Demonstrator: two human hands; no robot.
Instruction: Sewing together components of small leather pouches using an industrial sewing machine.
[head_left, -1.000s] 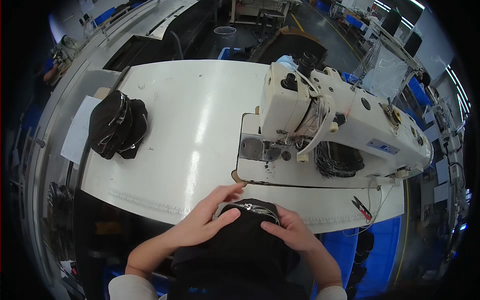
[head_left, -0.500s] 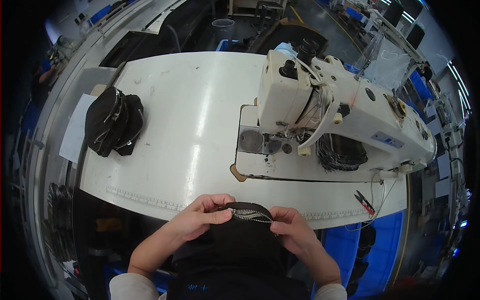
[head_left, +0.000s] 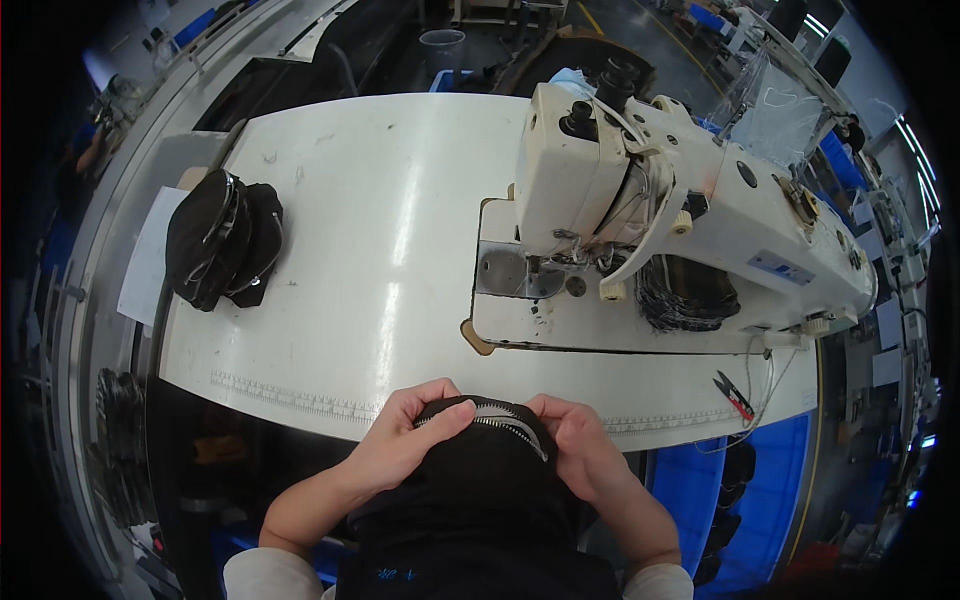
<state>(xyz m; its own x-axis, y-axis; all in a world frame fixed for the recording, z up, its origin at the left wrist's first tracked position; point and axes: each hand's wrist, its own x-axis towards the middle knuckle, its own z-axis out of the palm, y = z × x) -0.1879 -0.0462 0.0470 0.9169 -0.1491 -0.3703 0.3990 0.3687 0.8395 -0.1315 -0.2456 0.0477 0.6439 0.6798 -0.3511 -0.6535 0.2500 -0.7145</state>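
My left hand [head_left: 405, 440] grips a black fabric piece [head_left: 485, 455] at the table's front edge, its thumb pressed on the curved metal zipper [head_left: 515, 428] near the top. The zipper's teeth are parted, showing a pale strip between them, and its left part is hidden under that thumb. My right hand [head_left: 575, 445] holds the piece's right side, fingers curled at its edge. Beyond my hands stands a white industrial sewing machine [head_left: 565, 170] on the white table [head_left: 350, 250], with a pile of dark fabric pieces [head_left: 685, 295] under its arm.
A stack of black zippered pieces [head_left: 220, 240] and a white paper [head_left: 145, 250] lie at the table's left. Red-handled scissors [head_left: 733, 395] and cords lie front right. Blue bins [head_left: 770, 480] are below the right edge. Another person [head_left: 88, 150] is at far left.
My left thumb has settled onto the zipper, where the slider was seen and is now hidden. My right hand has shifted slightly, its thumb off the zipper's end. The view has tilted slightly.
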